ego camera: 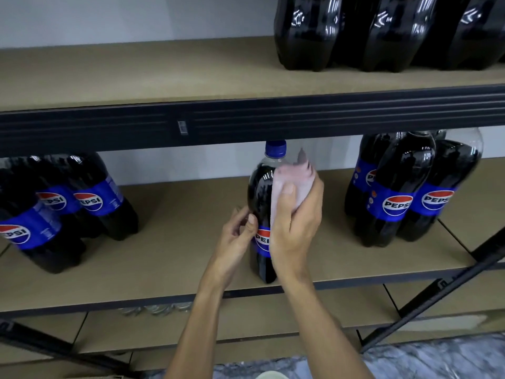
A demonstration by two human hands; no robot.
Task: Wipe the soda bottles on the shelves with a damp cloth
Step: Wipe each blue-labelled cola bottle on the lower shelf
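Single bottle (pixel 259 187) stands upright near the front edge of the middle shelf (pixel 177 242), midway between the two groups. Right hand (pixel 295 222) grasps a pale cloth (pixel 296 179) and presses it against the bottle's shoulder, just under the blue cap (pixel 275 149). Left hand (pixel 237 231) steadies the bottle at the label, thumb on it and fingers curled at its left side. Judged mid-task: this bottle is being wiped high up, and its lower body likely remains. Left pack (pixel 54 209), right cluster (pixel 404 192) and top bottles (pixel 382 31) on the upper shelf (pixel 136 75) sit well apart from the hands; cannot tell which are already wiped. Shelving is brown board on dark metal rails and braces. Plain pale wall (pixel 136 17) behind. Mottled grey floor (pixel 437 356) near right.
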